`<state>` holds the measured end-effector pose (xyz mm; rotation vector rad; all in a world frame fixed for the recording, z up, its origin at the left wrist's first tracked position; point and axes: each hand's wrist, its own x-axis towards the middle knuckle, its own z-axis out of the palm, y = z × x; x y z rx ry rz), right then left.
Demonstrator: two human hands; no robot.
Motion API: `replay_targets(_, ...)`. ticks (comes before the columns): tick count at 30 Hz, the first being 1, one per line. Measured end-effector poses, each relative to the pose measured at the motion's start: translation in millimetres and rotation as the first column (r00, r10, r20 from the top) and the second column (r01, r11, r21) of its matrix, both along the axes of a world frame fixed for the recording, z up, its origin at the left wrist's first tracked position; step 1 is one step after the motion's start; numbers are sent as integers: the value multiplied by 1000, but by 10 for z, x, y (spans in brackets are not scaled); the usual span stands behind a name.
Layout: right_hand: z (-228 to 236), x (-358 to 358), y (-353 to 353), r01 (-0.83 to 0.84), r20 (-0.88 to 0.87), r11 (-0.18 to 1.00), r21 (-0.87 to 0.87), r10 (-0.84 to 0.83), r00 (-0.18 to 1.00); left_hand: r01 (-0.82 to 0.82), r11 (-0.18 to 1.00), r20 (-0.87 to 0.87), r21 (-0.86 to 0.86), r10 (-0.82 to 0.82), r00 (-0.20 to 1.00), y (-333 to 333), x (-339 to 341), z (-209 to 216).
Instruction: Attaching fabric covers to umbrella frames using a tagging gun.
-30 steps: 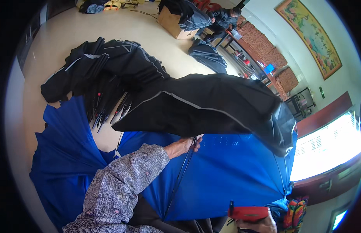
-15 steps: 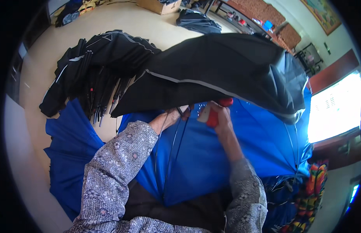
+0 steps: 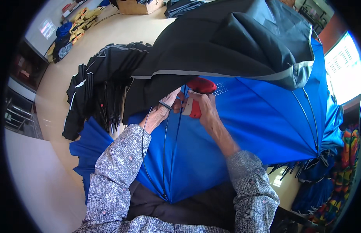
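Note:
Across my lap lies a blue umbrella canopy with thin dark ribs. A black canopy with a grey-edged border spreads over its far part. My right hand is wrapped round a red-and-white hand-held tool, whose red head reaches under the black cloth's border. Close by on the left, my left hand is closed at a dark rib beside the tool, its fingertips partly hidden. A short dark strip crosses that hand. The tool's working end cannot be made out.
Folded black umbrellas lie in a pile at the left. Multicoloured cloth hangs at the right near a bright window. A cardboard box and yellow bundles stand on the far floor.
The tool in my right hand has come left and up, close against my left hand at the rib. My view has shifted, and the black canopy sits higher and folds back more.

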<state>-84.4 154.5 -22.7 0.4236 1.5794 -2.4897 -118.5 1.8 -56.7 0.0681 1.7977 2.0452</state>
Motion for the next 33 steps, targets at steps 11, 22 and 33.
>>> replay_targets(11, -125, -71, 163, -184, -83, 896, -404, 165, 983, 54, 998, 23, 35, -55, 998, -96, -80, -44)
replay_targets(22, -73, -114, 164, -258, -116, 924, -283, 234, 965, -72, 997, 103, -16, 73, 992, -49, 30, 55)
replay_targets(33, 46, -238, 199, -237, -51, 968, 83, 242, 969, -46, 999, 63, 24, 44, 997, -44, -4, -47)
